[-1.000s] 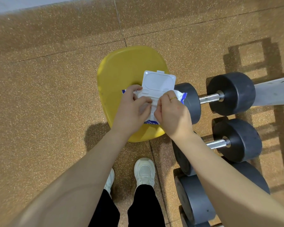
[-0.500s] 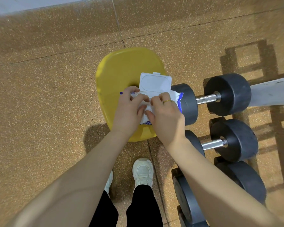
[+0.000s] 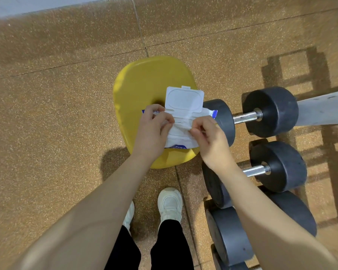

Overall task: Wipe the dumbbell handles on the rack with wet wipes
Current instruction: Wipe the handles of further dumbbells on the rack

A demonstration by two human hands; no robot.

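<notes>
Your soft white wet-wipe pack (image 3: 179,136) with its flip lid (image 3: 184,101) open lies on the yellow stool (image 3: 144,84), steadied by your left hand (image 3: 154,131) gripping it while your right hand (image 3: 209,135) pinches a wipe (image 3: 180,123) free; the blue print is unreadable, chrome dumbbell handles (image 3: 245,117) beside

Lowest dumbbell (image 3: 234,240) cut by bottom edge

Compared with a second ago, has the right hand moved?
Yes. Judged against the open lid, the right hand has slid right, toward the dumbbells.
</notes>
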